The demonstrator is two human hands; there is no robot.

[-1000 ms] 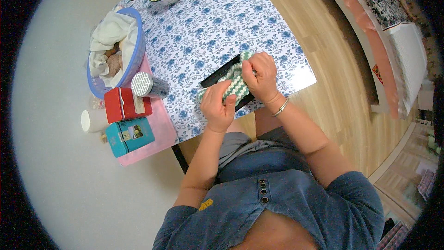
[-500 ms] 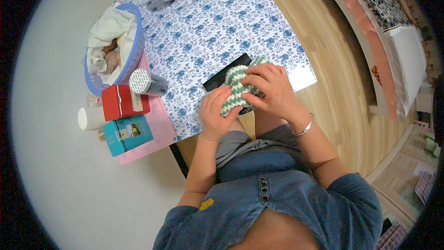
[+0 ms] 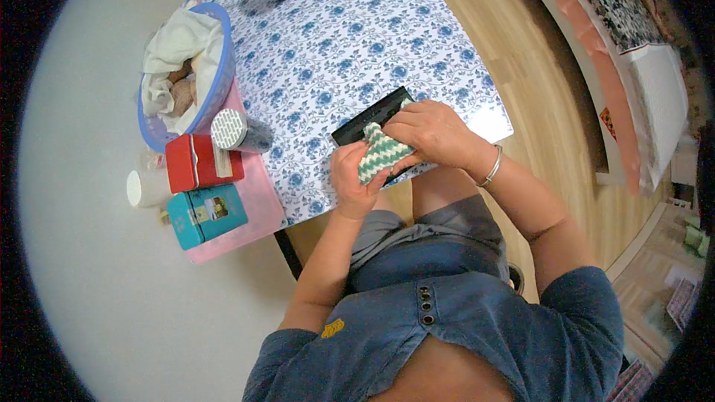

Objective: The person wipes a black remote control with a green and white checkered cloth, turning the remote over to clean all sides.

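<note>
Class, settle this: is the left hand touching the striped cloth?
Touching: the head view shows the left hand holding the striped cloth by its left edge, with no gap between them.

1 knit pc [image 3: 385,155], 2 rect. tins [image 3: 202,163]

Green-striped cloth [image 3: 386,158], bunched, over black object [image 3: 372,117]

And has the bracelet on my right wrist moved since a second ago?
Yes: the bracelet has shifted to the right, closer to the near right corner of the table.
</note>
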